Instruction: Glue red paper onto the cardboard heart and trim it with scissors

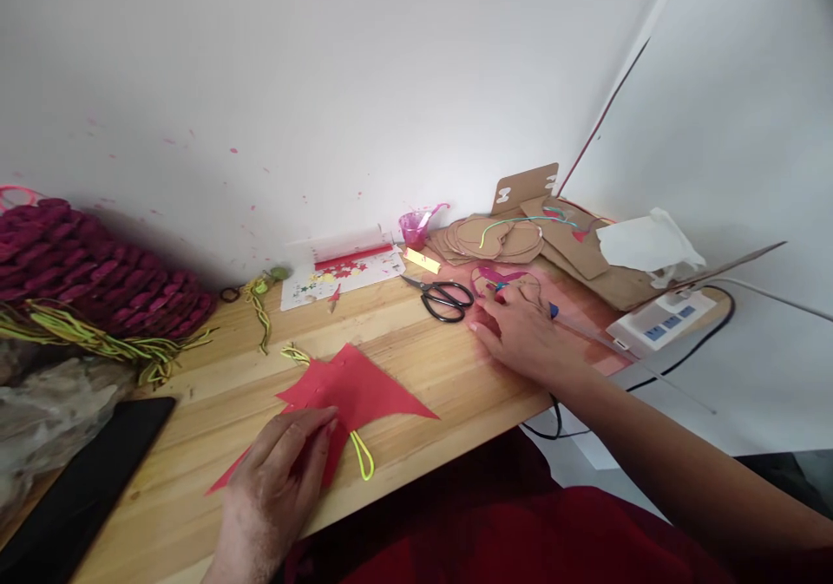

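A red paper cutout with pointed corners [374, 393] lies on the wooden table, a yellow cord loop [363, 456] sticking out below and more yellow cord [295, 355] at its upper left. My left hand [279, 462] is closed, thumb and fingers on the cutout's lower left part. On the right, my right hand [521, 328] closes over a blue tool that looks like a glue gun [554, 311]; the palm hides most of it. Under that hand is a pinkish sheet with a magenta patch [485, 273]. Black-handled scissors [446, 300] lie just left of it.
A magenta woven basket [97, 272] and a black flat object [91, 480] occupy the left. Behind are a white sheet with small paper stars [344, 280] and a pink-stained cup [414, 228]. Cardboard cutouts [482, 239] and a power strip [664, 322] with cables stand right.
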Demonstrator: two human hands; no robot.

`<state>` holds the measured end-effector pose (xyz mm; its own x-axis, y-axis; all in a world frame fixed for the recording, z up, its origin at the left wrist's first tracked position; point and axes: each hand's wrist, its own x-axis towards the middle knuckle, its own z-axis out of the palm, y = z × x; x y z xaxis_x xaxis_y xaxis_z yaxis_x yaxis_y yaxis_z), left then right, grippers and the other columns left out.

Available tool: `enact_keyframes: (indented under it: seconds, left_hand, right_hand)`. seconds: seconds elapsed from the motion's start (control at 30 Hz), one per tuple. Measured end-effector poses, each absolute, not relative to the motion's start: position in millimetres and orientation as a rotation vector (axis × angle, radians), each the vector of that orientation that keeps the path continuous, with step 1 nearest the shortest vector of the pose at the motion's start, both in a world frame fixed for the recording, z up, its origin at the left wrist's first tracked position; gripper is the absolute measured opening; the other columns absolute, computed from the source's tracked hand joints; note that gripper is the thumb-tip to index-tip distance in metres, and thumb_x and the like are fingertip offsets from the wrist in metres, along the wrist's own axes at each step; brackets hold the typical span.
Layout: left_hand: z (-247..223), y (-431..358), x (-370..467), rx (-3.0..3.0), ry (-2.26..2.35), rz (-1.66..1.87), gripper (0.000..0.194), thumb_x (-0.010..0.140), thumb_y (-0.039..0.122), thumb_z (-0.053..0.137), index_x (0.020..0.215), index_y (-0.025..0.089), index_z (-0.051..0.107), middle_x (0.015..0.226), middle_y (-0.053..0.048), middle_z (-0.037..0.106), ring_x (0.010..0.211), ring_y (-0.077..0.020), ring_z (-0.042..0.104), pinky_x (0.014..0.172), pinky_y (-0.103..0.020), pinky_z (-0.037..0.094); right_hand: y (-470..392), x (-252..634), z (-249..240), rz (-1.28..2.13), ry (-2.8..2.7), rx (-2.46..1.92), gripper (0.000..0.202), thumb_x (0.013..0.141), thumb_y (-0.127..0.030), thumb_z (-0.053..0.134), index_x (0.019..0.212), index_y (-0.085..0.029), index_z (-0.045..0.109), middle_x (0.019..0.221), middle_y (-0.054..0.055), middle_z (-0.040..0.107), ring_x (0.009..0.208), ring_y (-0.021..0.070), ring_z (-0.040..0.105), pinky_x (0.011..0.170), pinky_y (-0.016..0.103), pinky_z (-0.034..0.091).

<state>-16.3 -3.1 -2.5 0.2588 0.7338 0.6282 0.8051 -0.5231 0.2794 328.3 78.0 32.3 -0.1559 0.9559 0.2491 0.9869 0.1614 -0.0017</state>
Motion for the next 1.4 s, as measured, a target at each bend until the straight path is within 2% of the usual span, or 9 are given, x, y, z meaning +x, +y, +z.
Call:
enact_keyframes:
  seconds: [0.33, 0.53, 0.8, 0.93, 1.03, 1.1, 1.2, 1.3, 1.4]
  left_hand:
    - [2, -6, -15, -2.393, -1.575, -1.207, 0.008, 0.093, 0.019, 0.061, 0.088, 0.02, 0.068, 0.084, -0.004, 0.071, 0.076, -0.0145, 0.068, 0.073, -0.025, 0.056]
    - [4, -7, -14, -2.327, -1.674, -1.228, 0.01, 0.095, 0.019, 0.057, 0.088, 0.019, 0.064, 0.084, -0.004, 0.07, 0.078, -0.0156, 0.067, 0.074, -0.027, 0.055]
    - [4, -10, -17, -2.231, -1.704, -1.289, 0.008, 0.096, 0.017, 0.055, 0.093, 0.019, 0.063, 0.086, -0.004, 0.07, 0.082, -0.016, 0.067, 0.076, -0.028, 0.054]
    - [6, -15, -20, -2.18, -1.79, -1.327, 0.009, 0.097, 0.02, 0.053, 0.092, 0.019, 0.06, 0.083, -0.003, 0.068, 0.078, -0.0155, 0.066, 0.072, -0.027, 0.053]
    - [6, -20, -26, -2.178, -1.874, -1.307, 0.017, 0.099, 0.021, 0.049, 0.085, 0.019, 0.058, 0.077, -0.002, 0.065, 0.071, -0.0147, 0.062, 0.068, -0.026, 0.05]
    - [4, -22, -30, -2.177, -1.896, -1.3, 0.02, 0.099, 0.022, 0.049, 0.082, 0.019, 0.059, 0.079, -0.003, 0.065, 0.075, -0.0157, 0.063, 0.072, -0.028, 0.051]
    - [-1, -24, -37, -2.179, -1.926, -1.297, 0.015, 0.096, 0.025, 0.058, 0.108, 0.019, 0.062, 0.106, -0.008, 0.068, 0.099, -0.0207, 0.065, 0.087, -0.035, 0.053]
    - [-5, -27, -41, -2.231, -2.013, -1.137, 0.055, 0.089, 0.034, 0.069, 0.137, 0.021, 0.048, 0.128, -0.013, 0.063, 0.117, -0.027, 0.059, 0.099, -0.046, 0.05]
    - [-5, -31, -42, -2.295, -2.049, -0.987, 0.069, 0.084, 0.041, 0.074, 0.142, 0.022, 0.043, 0.132, -0.014, 0.06, 0.123, -0.0313, 0.055, 0.103, -0.052, 0.047]
  right_hand:
    - [80, 324, 27, -0.297, -2.193, -1.681, 0.03, 0.093, -0.039, 0.053, 0.101, -0.021, 0.075, 0.112, 0.013, 0.068, 0.105, 0.0325, 0.052, 0.094, 0.048, 0.035]
    - [58, 333, 12, -0.364, -2.266, -1.553, 0.034, 0.098, -0.029, 0.043, 0.103, -0.019, 0.075, 0.115, 0.014, 0.07, 0.105, 0.0315, 0.059, 0.088, 0.047, 0.041]
    - [65, 359, 8, -0.38, -2.323, -1.407, 0.032, 0.096, -0.028, 0.045, 0.102, -0.016, 0.074, 0.112, 0.019, 0.07, 0.109, 0.0339, 0.061, 0.098, 0.051, 0.044]
    - [60, 325, 18, 0.009, -2.209, -1.404, 0.031, 0.095, -0.037, 0.049, 0.103, -0.019, 0.073, 0.111, 0.014, 0.073, 0.106, 0.0317, 0.065, 0.094, 0.047, 0.048]
    - [55, 282, 29, 0.511, -2.207, -1.464, 0.031, 0.093, -0.041, 0.053, 0.108, -0.022, 0.072, 0.096, 0.008, 0.076, 0.08, 0.0238, 0.068, 0.074, 0.037, 0.052]
    - [55, 256, 35, 0.673, -2.246, -1.463, 0.034, 0.092, -0.044, 0.053, 0.108, -0.021, 0.073, 0.093, 0.008, 0.076, 0.076, 0.0224, 0.067, 0.068, 0.034, 0.05]
    - [61, 227, 42, 0.678, -2.318, -1.469, 0.037, 0.09, -0.047, 0.059, 0.109, -0.018, 0.071, 0.1, 0.01, 0.075, 0.08, 0.0226, 0.067, 0.069, 0.034, 0.047]
    - [71, 207, 46, 0.602, -2.378, -1.484, 0.031, 0.089, -0.046, 0.061, 0.101, -0.019, 0.07, 0.095, 0.01, 0.075, 0.079, 0.0231, 0.066, 0.068, 0.034, 0.045]
    - [83, 193, 48, 0.608, -2.427, -1.46, 0.03, 0.089, -0.05, 0.06, 0.086, -0.021, 0.068, 0.085, 0.008, 0.074, 0.073, 0.0225, 0.065, 0.063, 0.034, 0.041]
